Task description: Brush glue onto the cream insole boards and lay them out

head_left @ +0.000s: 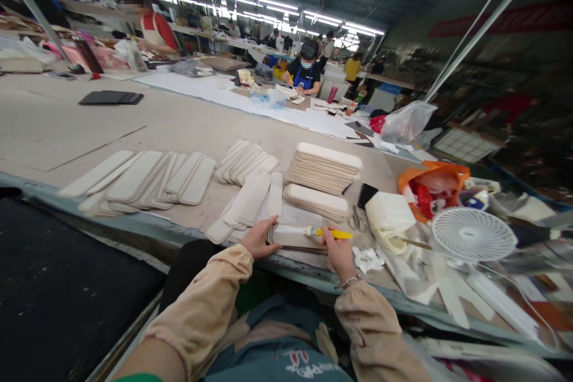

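Head view: a pale panel [295,237] lies flat between a worker's hands, near the front edge of the worktop [188,107]. The left hand [261,239] meets its left end, thumb and forefinger curved apart in a C; whether they pinch or merely steady it cannot be told. The right hand [339,250] has its fingers closed around the yellow handle of a brush [335,233], whose bristles, just left of those fingers, reach the panel's upper face. Thin and long, the panel looks light and fairly stiff, more apt to slide or bend than break. Its pale, streaked top would likely be slick or tacky, so the edges at the left fingers seem the best place to take hold.

Just beyond the left fingers, loose strips [250,200] overlap; farther left spreads a fanned row [138,182]. A low stack [316,203] and a taller stack [324,161] stand beyond the right fingers. To the right of those fingers lie scissors [357,216], a white container [390,212] and, nearer, crumpled tissue [367,259]; well apart sits a fan [474,234]. A co-worker [305,74] bends forward far beyond both hands.
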### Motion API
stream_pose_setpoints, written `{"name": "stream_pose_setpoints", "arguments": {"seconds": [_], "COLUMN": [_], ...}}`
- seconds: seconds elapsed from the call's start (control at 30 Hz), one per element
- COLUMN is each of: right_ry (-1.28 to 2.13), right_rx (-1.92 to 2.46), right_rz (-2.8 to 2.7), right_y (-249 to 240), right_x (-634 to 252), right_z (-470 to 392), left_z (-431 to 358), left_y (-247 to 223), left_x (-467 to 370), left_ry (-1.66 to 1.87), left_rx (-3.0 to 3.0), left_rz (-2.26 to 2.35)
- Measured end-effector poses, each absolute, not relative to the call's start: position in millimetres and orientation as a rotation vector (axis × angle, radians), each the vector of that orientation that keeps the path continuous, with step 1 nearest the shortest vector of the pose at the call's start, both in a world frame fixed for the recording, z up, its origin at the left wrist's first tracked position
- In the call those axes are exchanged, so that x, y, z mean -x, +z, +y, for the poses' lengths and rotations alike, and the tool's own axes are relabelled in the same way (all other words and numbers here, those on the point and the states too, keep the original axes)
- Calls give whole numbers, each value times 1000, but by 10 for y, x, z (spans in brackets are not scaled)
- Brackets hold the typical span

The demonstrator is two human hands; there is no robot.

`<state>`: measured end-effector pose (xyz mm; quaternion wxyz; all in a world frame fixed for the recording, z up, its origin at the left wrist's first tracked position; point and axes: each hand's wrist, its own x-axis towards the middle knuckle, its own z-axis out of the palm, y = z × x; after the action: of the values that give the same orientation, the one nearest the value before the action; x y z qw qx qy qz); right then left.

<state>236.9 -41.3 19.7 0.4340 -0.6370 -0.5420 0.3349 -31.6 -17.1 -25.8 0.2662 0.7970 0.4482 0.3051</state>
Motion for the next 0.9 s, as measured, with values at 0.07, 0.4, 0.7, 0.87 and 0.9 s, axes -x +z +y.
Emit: {"name": "stream_pose_setpoints", "arguments": {"seconds": [0.07,0.4,0.7,0.87,0.9], "right_ry": [776,537,1077,1145,1153], "right_rx": [1654,1828,1342,1328,1330], "right_rz": [-1334,-1250,-1096,-1178,-1188], "right_y": [211,293,272,155,130], "right_x": [-2547,-2984,-1941,-1616,-1602], "right_z": [-448,-594,-474,-418,-425], "left_z": [-172,-179,-176,-156,-153], "left_y": [-268,-262,-282,-299,-304], "left_x": [318,320,320,327,329], "left_ry": [825,819,816,823,824], "left_rx": [-2156,-2175,-2186,-2202,-2202], "left_rz": [1215,1244,1239,1208,1205]}}
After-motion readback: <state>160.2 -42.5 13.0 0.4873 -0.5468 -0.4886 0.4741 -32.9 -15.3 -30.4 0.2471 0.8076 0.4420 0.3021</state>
